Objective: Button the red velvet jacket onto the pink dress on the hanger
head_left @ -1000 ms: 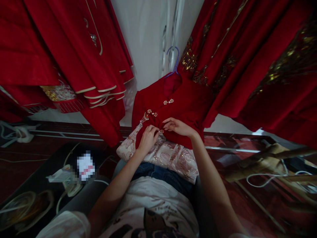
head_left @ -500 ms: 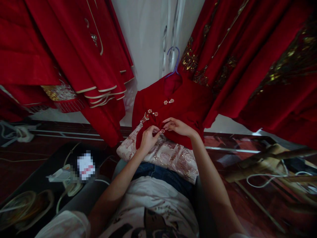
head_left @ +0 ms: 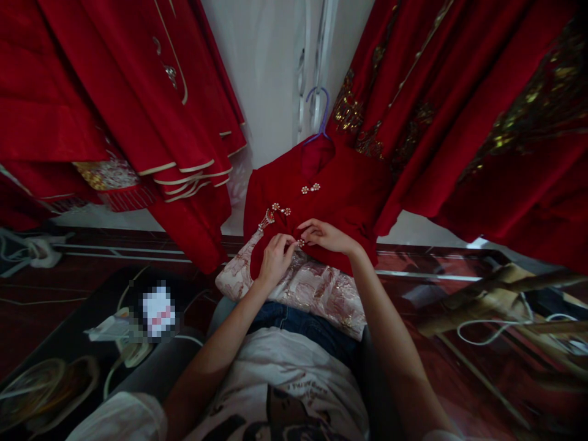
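Note:
A red garment (head_left: 342,196) on a purple hanger (head_left: 320,116) lies across my lap, its top toward the wall. Pearl button clasps (head_left: 311,188) run down its front flap. My left hand (head_left: 274,258) pinches the red cloth beside the lowest pearl clasp (head_left: 299,243). My right hand (head_left: 324,235) meets it from the right, fingertips closed on the same clasp. Under the red garment lies a pale pink brocade cloth (head_left: 316,293), spread over my knees.
Red robes with cream piping (head_left: 138,110) hang at the left, and red gold-embroidered ones (head_left: 459,110) at the right. A white wall (head_left: 271,73) is behind. Cables and a white item (head_left: 138,321) lie on a dark surface at lower left; wooden pieces (head_left: 500,294) at right.
Both hands stay at the lowest clasp with only small finger movements. The view has shifted slightly.

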{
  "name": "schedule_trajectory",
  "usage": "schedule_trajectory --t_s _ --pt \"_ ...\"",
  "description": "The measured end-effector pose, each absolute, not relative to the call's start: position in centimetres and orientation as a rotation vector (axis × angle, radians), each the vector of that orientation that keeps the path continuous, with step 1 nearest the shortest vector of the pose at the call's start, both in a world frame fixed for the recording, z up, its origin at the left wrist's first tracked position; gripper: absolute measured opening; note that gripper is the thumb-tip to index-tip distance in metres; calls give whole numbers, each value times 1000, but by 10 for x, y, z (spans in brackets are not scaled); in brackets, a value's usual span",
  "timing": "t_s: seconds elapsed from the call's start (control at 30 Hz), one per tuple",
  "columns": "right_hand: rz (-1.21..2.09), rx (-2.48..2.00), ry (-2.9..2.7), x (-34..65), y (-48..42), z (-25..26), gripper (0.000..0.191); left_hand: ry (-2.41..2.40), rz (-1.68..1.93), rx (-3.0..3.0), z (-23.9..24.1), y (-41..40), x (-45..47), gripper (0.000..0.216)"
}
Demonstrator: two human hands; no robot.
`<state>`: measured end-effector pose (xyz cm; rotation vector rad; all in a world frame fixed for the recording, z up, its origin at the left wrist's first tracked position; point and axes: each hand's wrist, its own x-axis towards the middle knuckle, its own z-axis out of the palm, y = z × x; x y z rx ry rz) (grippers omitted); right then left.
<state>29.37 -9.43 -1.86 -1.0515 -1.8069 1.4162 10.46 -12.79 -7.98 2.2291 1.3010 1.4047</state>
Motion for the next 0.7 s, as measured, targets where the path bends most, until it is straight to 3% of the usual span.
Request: schedule_trajectory --t_s 0.27,0.4,0.7 --pt "1436 -1033 -1828 300 -94 -16 25 1561 1542 2321 -46 -94 93 22" --pt "1387 -1013 -1821 305 -95 -11 25 1625 1311 2637 -23 -60 73 23" --pt "1369 -1007 -1800 309 -92 -11 24 968 894 3077 -16 -11 41 22"
